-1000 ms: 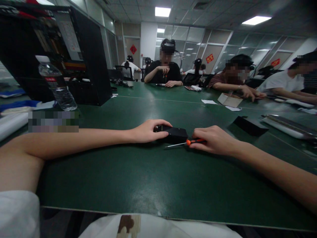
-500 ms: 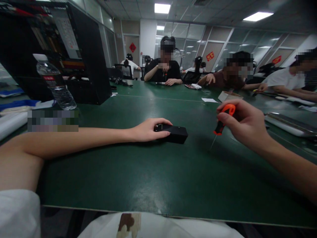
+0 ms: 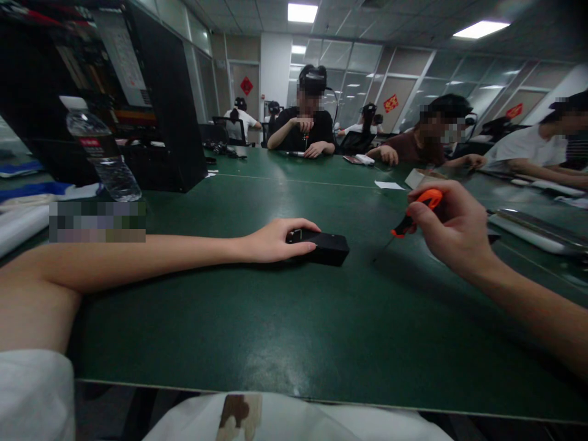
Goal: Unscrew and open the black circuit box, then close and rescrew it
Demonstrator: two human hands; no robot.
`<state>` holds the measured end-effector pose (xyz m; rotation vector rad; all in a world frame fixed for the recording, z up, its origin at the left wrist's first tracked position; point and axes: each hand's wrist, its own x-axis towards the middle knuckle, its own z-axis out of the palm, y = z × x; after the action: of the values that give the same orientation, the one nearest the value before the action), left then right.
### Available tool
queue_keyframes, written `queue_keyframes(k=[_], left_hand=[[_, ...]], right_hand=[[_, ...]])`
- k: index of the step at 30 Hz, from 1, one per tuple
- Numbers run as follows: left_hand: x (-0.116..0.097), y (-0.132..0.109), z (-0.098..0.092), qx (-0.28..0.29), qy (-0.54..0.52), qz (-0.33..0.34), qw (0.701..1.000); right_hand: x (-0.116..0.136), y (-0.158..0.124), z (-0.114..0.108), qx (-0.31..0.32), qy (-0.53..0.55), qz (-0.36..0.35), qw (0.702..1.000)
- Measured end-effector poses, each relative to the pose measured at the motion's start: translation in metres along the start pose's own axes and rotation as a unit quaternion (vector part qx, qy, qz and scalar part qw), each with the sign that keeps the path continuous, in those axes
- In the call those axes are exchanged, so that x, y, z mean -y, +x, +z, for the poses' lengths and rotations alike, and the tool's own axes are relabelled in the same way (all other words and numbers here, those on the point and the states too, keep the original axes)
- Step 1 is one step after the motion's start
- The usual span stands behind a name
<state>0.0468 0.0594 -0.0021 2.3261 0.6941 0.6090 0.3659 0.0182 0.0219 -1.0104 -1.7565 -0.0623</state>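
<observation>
My left hand (image 3: 275, 241) is wrapped round one end of a black rectangular box (image 3: 329, 248) that lies on the green table (image 3: 220, 331). A small metal part shows on the box between thumb and fingers; I cannot make out what it is. My right hand (image 3: 454, 223) grips a screwdriver (image 3: 403, 225) with an orange and black handle, held above the table to the right of the box. Its thin shaft slants down to the left, and the tip, which looks dark, is apart from the box.
At the left stand an open computer case (image 3: 169, 104) and a water bottle (image 3: 103, 153). A small carton (image 3: 420, 176) and a white paper (image 3: 388, 185) lie beyond my right hand. A pale, flat device (image 3: 537, 231) is at the right. Several people sit around the table.
The screwdriver has tilted, its tip swinging left and slightly up, nearer the box. My right hand has shifted only a little. My left hand and the box stay in place.
</observation>
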Motion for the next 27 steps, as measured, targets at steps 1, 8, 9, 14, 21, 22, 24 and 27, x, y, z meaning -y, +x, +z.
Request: queue_keyframes(k=[1,8,9,14,21,22,24,27], left_hand=[[0.000,0.000,0.000,-0.001,0.002,-0.001,1.000],[0.001,0.000,-0.001,-0.001,0.006,0.014,1.000],[0.001,0.000,-0.001,-0.001,0.007,0.013,1.000],[-0.001,0.000,0.000,-0.005,0.009,0.012,1.000],[-0.002,0.000,-0.001,-0.004,0.010,0.007,1.000],[-0.002,0.000,-0.001,-0.005,0.010,0.008,1.000],[-0.001,0.000,-0.001,-0.004,0.010,0.010,1.000],[-0.001,0.000,0.000,-0.003,0.011,0.011,1.000]], right_hand=[[0.001,0.000,0.000,0.001,0.002,-0.004,1.000],[0.003,-0.001,-0.002,0.025,-0.014,-0.019,0.999],[0.002,-0.002,-0.002,0.035,-0.016,-0.018,0.999],[0.002,-0.005,-0.002,0.079,0.044,-0.022,0.996],[0.004,-0.006,0.003,0.146,0.056,-0.042,0.987],[0.003,-0.007,0.004,0.144,0.063,-0.041,0.987],[0.003,-0.008,0.006,0.145,0.073,-0.036,0.986],[0.001,-0.009,0.008,0.143,0.079,-0.022,0.986]])
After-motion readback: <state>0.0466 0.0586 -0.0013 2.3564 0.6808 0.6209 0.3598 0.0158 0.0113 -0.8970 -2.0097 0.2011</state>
